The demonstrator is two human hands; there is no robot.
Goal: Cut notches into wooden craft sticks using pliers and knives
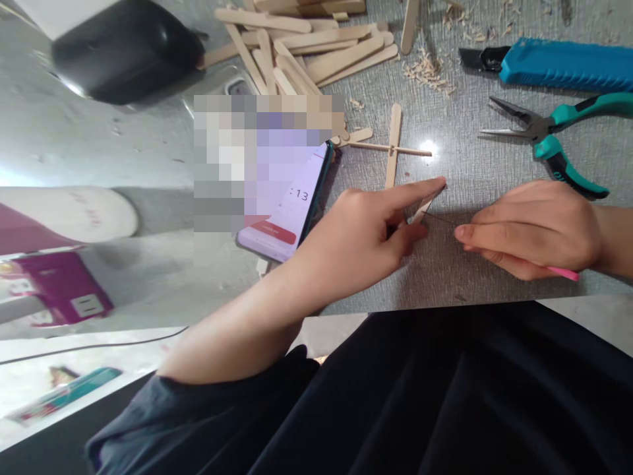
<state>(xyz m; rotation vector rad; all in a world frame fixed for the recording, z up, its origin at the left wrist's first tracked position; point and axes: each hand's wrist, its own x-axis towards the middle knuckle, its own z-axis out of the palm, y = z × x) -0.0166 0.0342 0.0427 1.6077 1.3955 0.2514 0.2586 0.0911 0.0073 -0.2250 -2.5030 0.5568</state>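
My left hand (376, 227) is closed, pinching a short pale piece of wood (420, 212) just above the table, with the index finger stretched forward over it. To its right, my right hand (539, 231) is wrapped round a slim tool with a pink handle end (564, 272). A thin dark shaft (441, 219) runs from its fingertips to the wood piece and appears to touch it. The tool's exact kind is hidden by the fingers. Beyond my left hand, two craft sticks form a cross (393, 145) on the table.
Loose craft sticks (341, 56) lie heaped at the back, near wood shavings (429, 72). At the right are a blue utility knife (564, 64) and teal-handled pliers (539, 128). A phone (277, 227) lies beside my left forearm. A black rounded object (126, 53) sits back left.
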